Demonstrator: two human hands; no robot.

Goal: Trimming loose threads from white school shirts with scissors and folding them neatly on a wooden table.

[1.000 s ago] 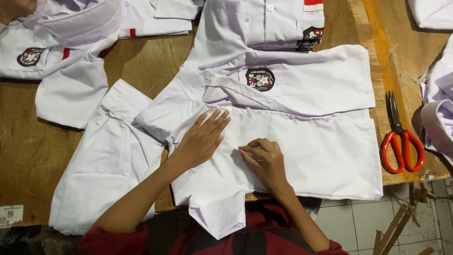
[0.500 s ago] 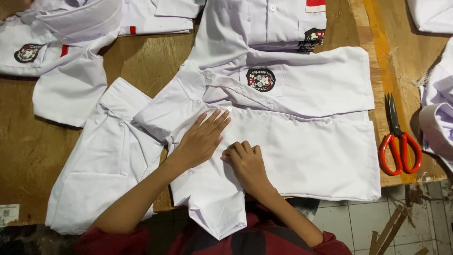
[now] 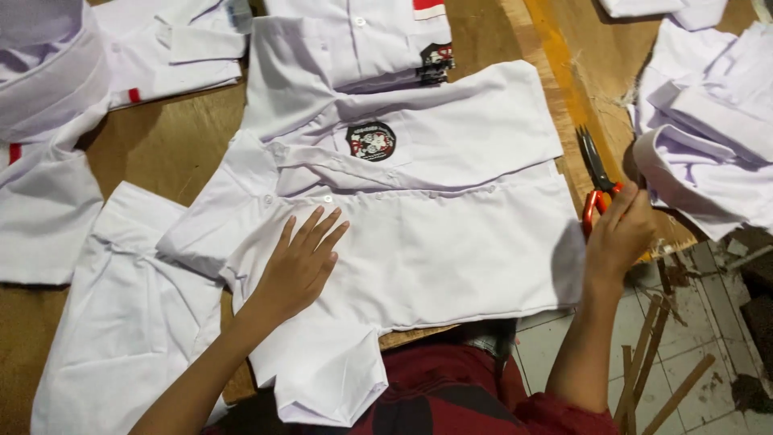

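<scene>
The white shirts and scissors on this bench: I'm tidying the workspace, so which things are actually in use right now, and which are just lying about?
In use:
- white shirt with round badge, spread flat under the left hand
- red-handled scissors, right hand closing on the handles

Lying about:
- folded shirt behind it
- shirts at left
- shirt pile at right
- wood strips on the tiled floor

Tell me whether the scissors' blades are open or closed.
Closed: the scissors show their two blades lying together as one dark point, while the right hand covers the red handles.
</scene>
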